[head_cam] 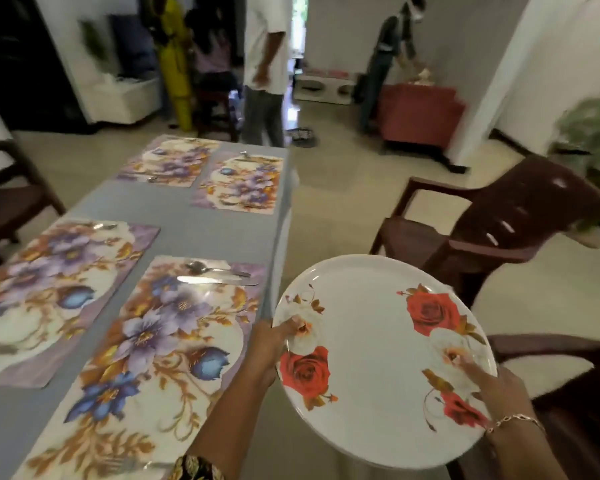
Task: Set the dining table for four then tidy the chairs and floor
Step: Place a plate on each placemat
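- Four places are marked on the table [194, 233], each by a flowered mat; no plate is set on any of them.
- One plate [371, 358], white with red roses, is held tilted off the table's right edge, over the floor and not yet above any mat.
- Left hand [271, 348]: the plate's left rim is pinched, thumb on top, fingers hidden beneath.
- Right hand [503, 389]: the right rim is gripped, one digit laid on the plate's face, the rest out of sight below.
- Nearest mat [160, 358]: just left of the left hand; spoon [201, 268] and knife [205, 280] lie at its far end.
- Step judged in hand: the plate is to be carried left, levelled, then lowered onto the mat's middle, short of the cutlery so that nothing is knocked.
- Chair [499, 230]: stood well apart from the table, to be tidied later.
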